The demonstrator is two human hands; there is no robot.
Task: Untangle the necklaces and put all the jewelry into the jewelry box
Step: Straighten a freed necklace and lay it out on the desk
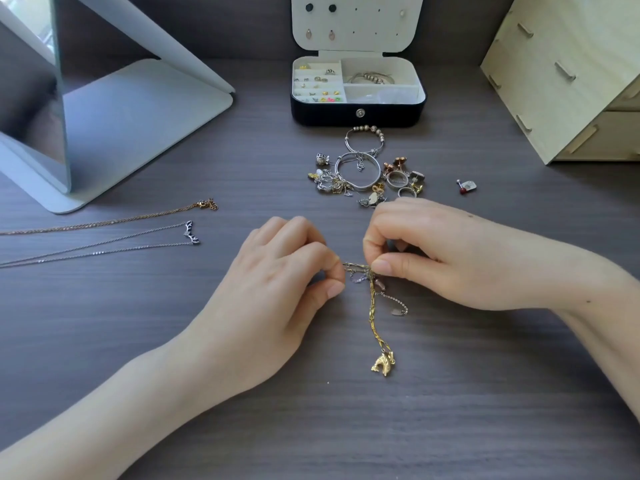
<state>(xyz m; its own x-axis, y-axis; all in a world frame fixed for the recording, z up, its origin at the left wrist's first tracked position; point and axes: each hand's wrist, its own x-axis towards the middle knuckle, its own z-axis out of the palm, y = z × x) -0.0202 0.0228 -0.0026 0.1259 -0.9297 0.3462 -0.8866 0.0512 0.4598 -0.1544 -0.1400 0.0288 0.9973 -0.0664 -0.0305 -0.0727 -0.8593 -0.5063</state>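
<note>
Both hands are on the knot, low over the tabletop (156, 358). My left hand (277, 271) has its fingers (333, 290) curled, with thumb and forefinger pinching the left end of the tangled chains (360, 270). My right hand (433, 251) does the same from the other side, fingers (385, 266) pinched tight on the knot with the rest tucked under. The two hands are close together and the knot is stretched between them. A gold chain (373, 317) runs from the knot toward me and ends in a gold pendant (383, 364) lying flat on the tabletop. A thin silver chain (396, 301) with a small tag trails off to the right of it. I can't tell how many chains are in the knot. Two necklaces are laid out straight at far left, well apart from the knot: a rose-gold necklace (121, 221) and a silver necklace (104, 245) with an antler-shaped pendant. The loose pile of jewelry (398, 178) sits on the tabletop between my hands and the jewelry box (358, 116): bangles, rings, earrings and charms, with a beaded bangle (362, 135) nearest the box. One small piece with a red bead (465, 186) lies off to the right of the pile. The box is open with its lid (358, 39) upright, and a few studs are pinned in the lid. The left compartments hold small earrings and rings, and the top right one holds a beaded bangle. The contents of the bottom right one are unclear. A mirror (34, 98) stands at far left and a wooden drawer unit (561, 74) at far right.
</note>
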